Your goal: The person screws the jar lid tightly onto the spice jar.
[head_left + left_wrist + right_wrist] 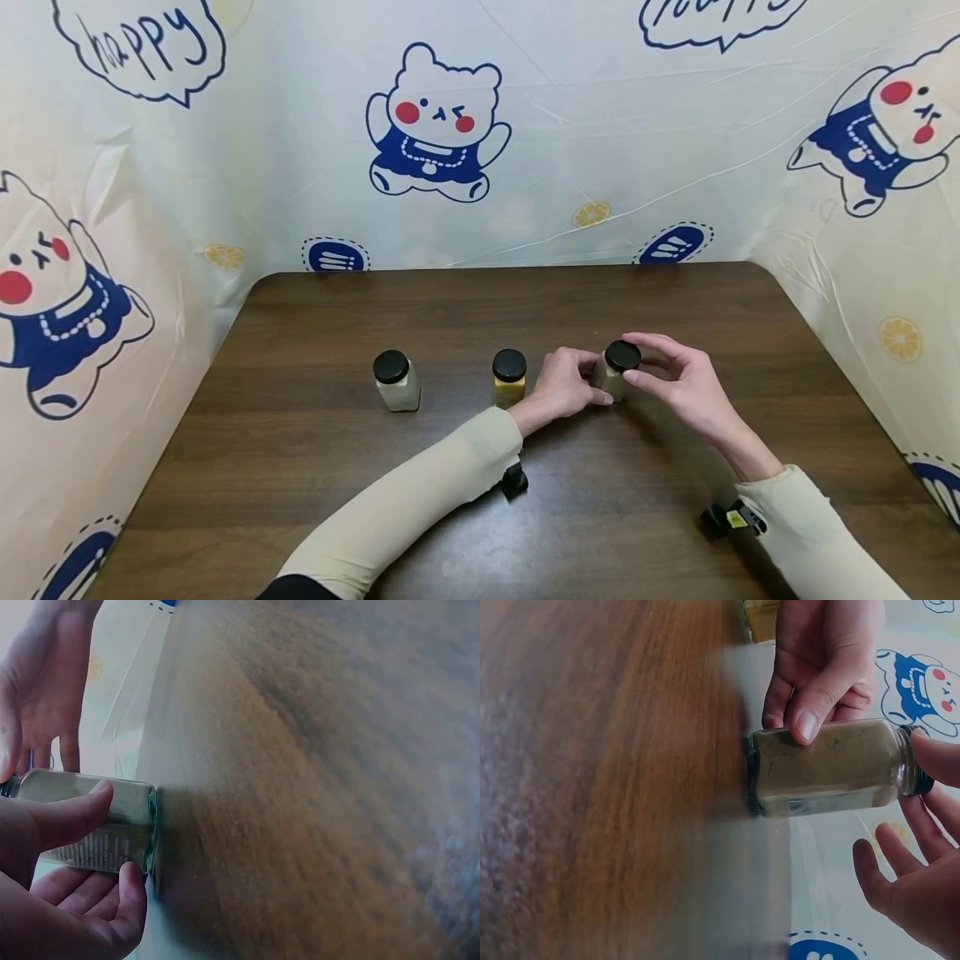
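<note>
A square glass spice jar (825,765) with greenish-brown powder and a black lid (622,356) stands upright on the table at the right. Low on its glass, my left hand (564,383) grips the jar between thumb and fingers. My right hand (678,379) pinches the black lid between thumb and fingertips, its other fingers spread apart in the right wrist view. Left of my left hand stands a jar of yellow powder (509,379), partly hidden by that arm. Farther left is a jar with pale contents (399,387). Both have black lids.
The brown wooden table (300,475) ends at a back edge against a pale curtain (555,133) printed with bears. Curtain also hangs along both sides. A black wrist camera (514,482) sits under the left sleeve, another (731,518) on the right.
</note>
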`<state>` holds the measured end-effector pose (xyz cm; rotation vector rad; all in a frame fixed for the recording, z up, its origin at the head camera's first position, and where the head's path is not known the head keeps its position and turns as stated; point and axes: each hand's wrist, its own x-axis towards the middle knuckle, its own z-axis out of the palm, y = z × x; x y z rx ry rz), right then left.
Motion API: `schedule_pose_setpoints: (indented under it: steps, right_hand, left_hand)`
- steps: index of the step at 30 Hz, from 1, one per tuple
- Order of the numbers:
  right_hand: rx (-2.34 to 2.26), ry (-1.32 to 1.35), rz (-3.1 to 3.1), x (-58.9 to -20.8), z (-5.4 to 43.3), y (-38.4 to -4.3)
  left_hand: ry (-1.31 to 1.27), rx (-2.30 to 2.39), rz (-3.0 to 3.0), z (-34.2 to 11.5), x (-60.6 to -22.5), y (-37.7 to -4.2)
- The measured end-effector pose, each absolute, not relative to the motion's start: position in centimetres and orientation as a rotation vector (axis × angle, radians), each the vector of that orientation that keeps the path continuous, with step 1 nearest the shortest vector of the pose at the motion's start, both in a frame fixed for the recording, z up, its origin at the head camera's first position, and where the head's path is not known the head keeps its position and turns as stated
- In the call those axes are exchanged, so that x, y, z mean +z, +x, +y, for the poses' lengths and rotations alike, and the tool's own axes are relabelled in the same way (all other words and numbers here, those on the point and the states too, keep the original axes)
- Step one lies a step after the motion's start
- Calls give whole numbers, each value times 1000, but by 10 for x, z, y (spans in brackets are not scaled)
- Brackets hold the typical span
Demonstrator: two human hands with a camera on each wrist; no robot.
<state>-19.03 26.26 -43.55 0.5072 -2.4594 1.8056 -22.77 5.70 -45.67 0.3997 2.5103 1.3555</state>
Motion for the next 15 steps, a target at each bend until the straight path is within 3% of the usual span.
schedule_pose_setpoints:
  steps: [15]
  right_hand:
    - [1658, 508, -2442, -437, 254, -193]
  left_hand:
    - [409, 1355, 2511, 57, -458, -228]
